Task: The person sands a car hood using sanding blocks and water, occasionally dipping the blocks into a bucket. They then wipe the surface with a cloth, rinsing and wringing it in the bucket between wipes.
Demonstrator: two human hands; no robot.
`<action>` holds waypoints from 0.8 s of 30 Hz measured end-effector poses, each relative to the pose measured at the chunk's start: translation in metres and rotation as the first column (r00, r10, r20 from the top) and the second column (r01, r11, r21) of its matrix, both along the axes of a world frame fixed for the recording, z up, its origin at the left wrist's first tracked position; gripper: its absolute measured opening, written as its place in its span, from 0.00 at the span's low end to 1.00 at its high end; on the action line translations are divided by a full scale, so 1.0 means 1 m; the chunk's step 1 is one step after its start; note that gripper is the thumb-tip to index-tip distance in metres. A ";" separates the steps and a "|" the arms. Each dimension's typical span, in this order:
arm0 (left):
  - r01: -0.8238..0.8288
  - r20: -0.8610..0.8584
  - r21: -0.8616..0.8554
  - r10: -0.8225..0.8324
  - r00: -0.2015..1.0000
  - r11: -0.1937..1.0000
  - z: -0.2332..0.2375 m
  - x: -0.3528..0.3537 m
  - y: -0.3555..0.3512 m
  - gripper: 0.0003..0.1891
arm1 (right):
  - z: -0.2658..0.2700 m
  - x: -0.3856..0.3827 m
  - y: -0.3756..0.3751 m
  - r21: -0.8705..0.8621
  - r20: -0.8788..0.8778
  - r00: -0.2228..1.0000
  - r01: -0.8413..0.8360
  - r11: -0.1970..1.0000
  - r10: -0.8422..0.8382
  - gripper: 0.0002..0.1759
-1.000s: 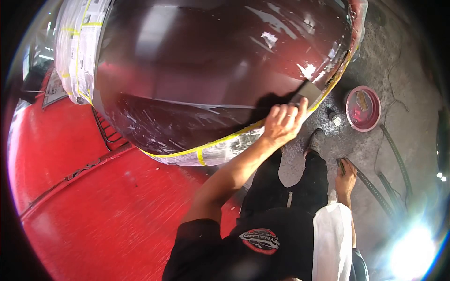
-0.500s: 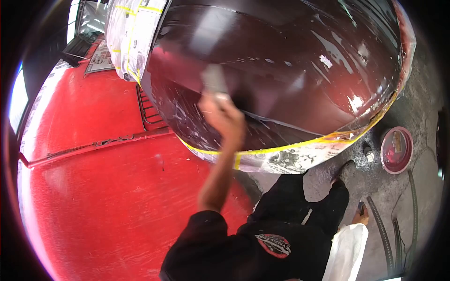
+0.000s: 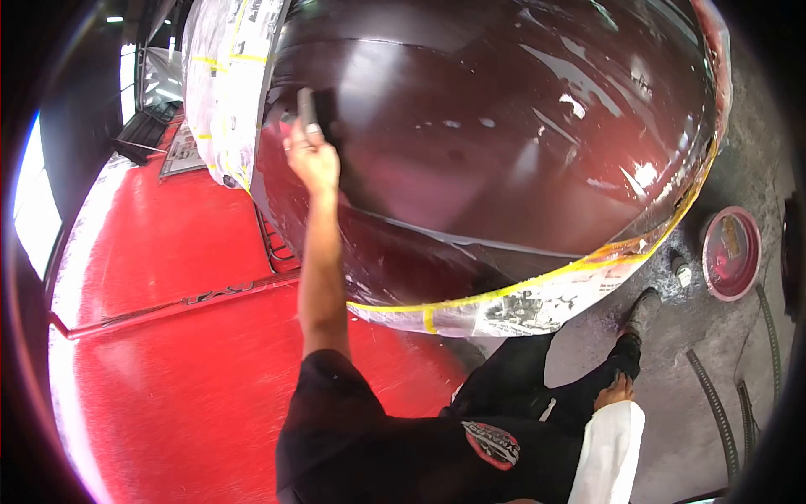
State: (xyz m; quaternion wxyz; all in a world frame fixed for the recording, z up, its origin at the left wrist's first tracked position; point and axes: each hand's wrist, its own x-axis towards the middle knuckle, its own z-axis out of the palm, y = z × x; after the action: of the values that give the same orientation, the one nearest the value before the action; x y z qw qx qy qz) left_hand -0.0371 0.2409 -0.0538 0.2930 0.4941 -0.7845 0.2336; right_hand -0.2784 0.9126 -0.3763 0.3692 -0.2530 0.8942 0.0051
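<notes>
My left hand (image 3: 312, 164) is stretched far forward, its fingers closed round a thin, flat grey block (image 3: 306, 107) held against the dark, glossy wet panel (image 3: 470, 160) near its left side. Whitish streaks and drops lie on the panel, and yellow tape (image 3: 495, 297) runs along its lower edge. Low on the right, my right hand (image 3: 615, 391), below a white sleeve, rests by the black trouser leg with its fingers curled; what they hold is hidden.
A large red panel (image 3: 193, 386) fills the left side. Taped plastic and paper masking (image 3: 225, 109) covers the upper left. On the concrete floor at right stand a reddish round basin (image 3: 720, 273) and a small bottle (image 3: 682, 270), with dark perforated strips (image 3: 714, 403) lower down.
My left hand has moved left and forward with the block. My right hand has come left to the trouser leg; the dark item it held is now out of sight. The view has shifted slightly.
</notes>
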 end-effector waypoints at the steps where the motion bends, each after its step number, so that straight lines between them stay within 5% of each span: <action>1: 0.030 0.015 0.052 -0.031 0.999 0.998 -0.005 -0.044 0.039 0.16 | -0.005 0.002 0.006 0.001 0.008 1.000 0.001 1.000 -0.001 0.22; 3: 0.106 0.023 0.072 -0.108 0.994 0.992 -0.034 -0.113 0.110 0.17 | -0.017 0.003 0.019 -0.201 -0.179 0.984 -0.011 0.979 -0.026 0.21; 4: 0.187 -0.100 0.134 -0.175 0.980 0.973 -0.059 -0.140 0.137 0.18 | -0.004 0.000 0.008 -0.141 -0.169 0.984 0.032 0.989 -0.056 0.19; 6: 0.345 0.195 -0.014 -0.336 0.921 0.938 -0.078 -0.207 0.190 0.10 | -0.002 -0.002 0.006 -0.164 -0.191 0.976 0.070 0.984 -0.101 0.18; 9: 0.528 0.092 0.184 -0.549 0.830 0.829 -0.123 -0.281 0.254 0.25 | -0.010 0.001 0.025 -0.151 -0.260 0.953 0.115 0.982 -0.152 0.17; 15: 0.599 0.165 0.373 -0.686 0.708 0.708 -0.174 -0.353 0.298 0.20 | -0.009 -0.001 0.045 -0.200 -0.224 0.955 0.148 0.968 -0.193 0.17; 17: 0.763 -0.117 0.387 -0.793 0.598 0.518 -0.172 -0.350 0.325 0.20 | -0.008 -0.008 0.036 -0.205 -0.222 0.955 0.151 0.967 -0.196 0.17; 19: 0.840 -0.221 0.267 -0.819 0.530 0.472 -0.140 -0.334 0.346 0.19 | 0.003 -0.006 0.028 -0.208 -0.265 0.936 0.181 0.961 -0.233 0.17; 23: 0.585 -0.478 0.125 -0.468 0.743 0.801 -0.089 -0.251 0.275 0.07 | -0.004 -0.004 0.027 -0.217 -0.221 0.943 0.200 0.955 -0.247 0.17; 24: 0.409 -0.359 0.077 -0.358 0.862 0.909 -0.070 -0.219 0.239 0.11 | -0.013 -0.002 0.034 -0.225 -0.238 0.943 0.180 0.958 -0.233 0.17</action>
State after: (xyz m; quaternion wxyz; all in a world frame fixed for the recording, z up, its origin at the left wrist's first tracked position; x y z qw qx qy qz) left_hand -0.2558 0.4797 -0.1240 0.4251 0.3810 -0.8208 0.0226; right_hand -0.2802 0.9466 -0.3894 0.2191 -0.1901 0.9527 -0.0904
